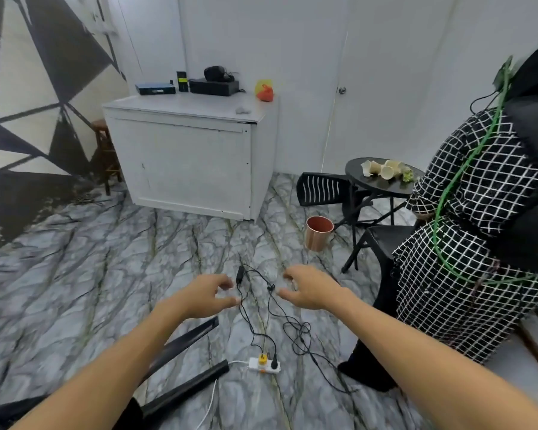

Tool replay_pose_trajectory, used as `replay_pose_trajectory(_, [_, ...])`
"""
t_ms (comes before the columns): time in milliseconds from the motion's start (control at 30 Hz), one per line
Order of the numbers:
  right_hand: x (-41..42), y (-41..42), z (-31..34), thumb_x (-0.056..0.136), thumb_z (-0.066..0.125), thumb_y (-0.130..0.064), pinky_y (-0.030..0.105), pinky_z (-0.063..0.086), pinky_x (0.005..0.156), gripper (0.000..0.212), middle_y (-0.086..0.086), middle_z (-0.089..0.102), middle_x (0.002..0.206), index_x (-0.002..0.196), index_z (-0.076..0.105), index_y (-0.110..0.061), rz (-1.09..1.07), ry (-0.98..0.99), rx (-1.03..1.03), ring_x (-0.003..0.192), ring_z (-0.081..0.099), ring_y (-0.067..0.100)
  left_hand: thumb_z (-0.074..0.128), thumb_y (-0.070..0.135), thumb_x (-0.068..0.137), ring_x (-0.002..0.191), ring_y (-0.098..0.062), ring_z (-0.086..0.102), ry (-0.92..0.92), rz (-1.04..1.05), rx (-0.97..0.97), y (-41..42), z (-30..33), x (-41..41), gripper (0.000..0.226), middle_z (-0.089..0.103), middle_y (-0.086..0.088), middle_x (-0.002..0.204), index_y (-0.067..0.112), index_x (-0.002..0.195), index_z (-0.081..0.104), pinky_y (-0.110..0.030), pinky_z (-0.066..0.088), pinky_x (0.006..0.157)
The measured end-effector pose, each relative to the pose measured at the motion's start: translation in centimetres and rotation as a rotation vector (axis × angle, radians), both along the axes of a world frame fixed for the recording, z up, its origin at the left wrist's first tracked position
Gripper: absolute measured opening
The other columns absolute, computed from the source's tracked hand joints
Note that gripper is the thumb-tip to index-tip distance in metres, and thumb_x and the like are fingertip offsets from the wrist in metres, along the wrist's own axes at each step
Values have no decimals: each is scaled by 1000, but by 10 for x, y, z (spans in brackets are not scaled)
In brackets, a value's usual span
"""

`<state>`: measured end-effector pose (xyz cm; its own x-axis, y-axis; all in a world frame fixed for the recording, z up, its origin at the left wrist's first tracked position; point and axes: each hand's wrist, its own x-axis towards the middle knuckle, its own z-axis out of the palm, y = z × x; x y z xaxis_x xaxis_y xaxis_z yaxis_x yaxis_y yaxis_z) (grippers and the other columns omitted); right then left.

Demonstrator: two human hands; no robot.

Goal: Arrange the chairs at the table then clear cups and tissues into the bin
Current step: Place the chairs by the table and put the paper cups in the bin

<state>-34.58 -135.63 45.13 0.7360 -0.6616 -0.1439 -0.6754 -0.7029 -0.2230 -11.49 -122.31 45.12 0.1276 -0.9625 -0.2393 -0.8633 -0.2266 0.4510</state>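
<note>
Now | left hand point(207, 294) loosely curled, empty | right hand point(308, 290) likewise

The white cabinet point(187, 156) stands against a plain white wall point(261, 35) and serves as the reference. Its top carries black electronic boxes point(213, 86) and an orange-and-yellow bag point(264, 90). Left of the cabinet, a wooden stool point(103, 150) stands before a wall with a black-and-cream geometric pattern point(35, 97). Right of the cabinet is a white door with a round knob point(342, 90). The floor point(106, 259) in front of the cabinet is grey veined marble. A white power strip point(264, 364) with black cables lies on it.
</note>
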Motion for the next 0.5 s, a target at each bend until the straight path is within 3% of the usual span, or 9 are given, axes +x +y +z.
replay_pose_trajectory(233, [23,-104,5,87,47,-60,47,54,86,59,11,64,114,114,58,-9,120,-2,37,101,61,28,62,50,92,120,-18,58,8,149,16,-75,4,6,54,59,1,136,20,136,54,-29,47,98])
replay_pose_trajectory(500, [54,-188,9,89,49,-58,47,53,87,54,9,63,114,116,56,-11,220,11,52,103,60,27,62,51,92,119,-18,57,22,266,22,-136,9,25,55,57,1,136,21,136,52,-28,47,95])
